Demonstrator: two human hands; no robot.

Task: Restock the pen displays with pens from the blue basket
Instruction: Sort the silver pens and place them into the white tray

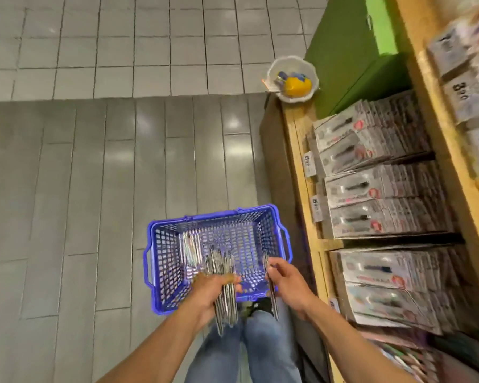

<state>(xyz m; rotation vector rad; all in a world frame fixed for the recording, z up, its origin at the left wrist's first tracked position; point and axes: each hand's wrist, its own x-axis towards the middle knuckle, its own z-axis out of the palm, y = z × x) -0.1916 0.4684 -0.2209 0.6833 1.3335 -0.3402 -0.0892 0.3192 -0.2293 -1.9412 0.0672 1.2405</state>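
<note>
A blue basket [161, 244] stands on the grey floor right in front of my legs, with a few packed pens [190, 248] lying at its left side. My left hand [212, 293] grips a thick bundle of grey pens [225, 305] above the basket's near edge. My right hand [285, 283] pinches a single long pen [273, 299] just right of the bundle. The pen displays [382, 205] fill the wooden shelf on the right with rows of carded pens.
The wooden shelf unit [296, 150] runs along the right with price tags [309, 164] on its front edge. A clear bowl [293, 78] with yellow and blue items sits at its far end beside a green panel [343, 51]. Tiled floor stretches left.
</note>
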